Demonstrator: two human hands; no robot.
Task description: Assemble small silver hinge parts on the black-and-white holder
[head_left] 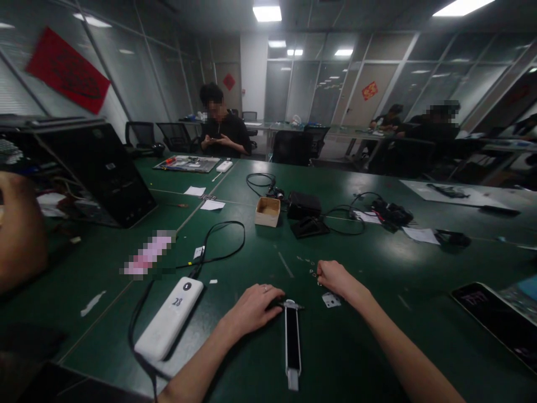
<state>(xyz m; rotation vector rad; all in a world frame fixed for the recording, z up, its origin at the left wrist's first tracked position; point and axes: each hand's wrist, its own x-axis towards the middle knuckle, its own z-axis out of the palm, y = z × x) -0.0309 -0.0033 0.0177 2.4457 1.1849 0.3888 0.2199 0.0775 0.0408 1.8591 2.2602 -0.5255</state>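
Observation:
My left hand (257, 307) curls its fingers and thumb around the near end of a thin dark rod-like piece (298, 306). That piece lies across the top of a narrow device (292, 341) with a black face, a pale frame and a light tab at its lower end. To the right, my right hand (335, 281) is closed, its fingertips pressed together low at the table. What they pinch is too small to make out. Tiny metallic bits (312, 273) lie beside those fingertips. Just below the hand is a small white card (331, 300) with dark spots.
A white power bank (171, 319) marked 28 and its black cable (229, 259) lie left. Ahead stand a small open cardboard box (267, 212) and a black box (304, 205). A phone-like slab (495, 322) lies right; a computer case (96, 173) stands left. A person (226, 131) sits opposite.

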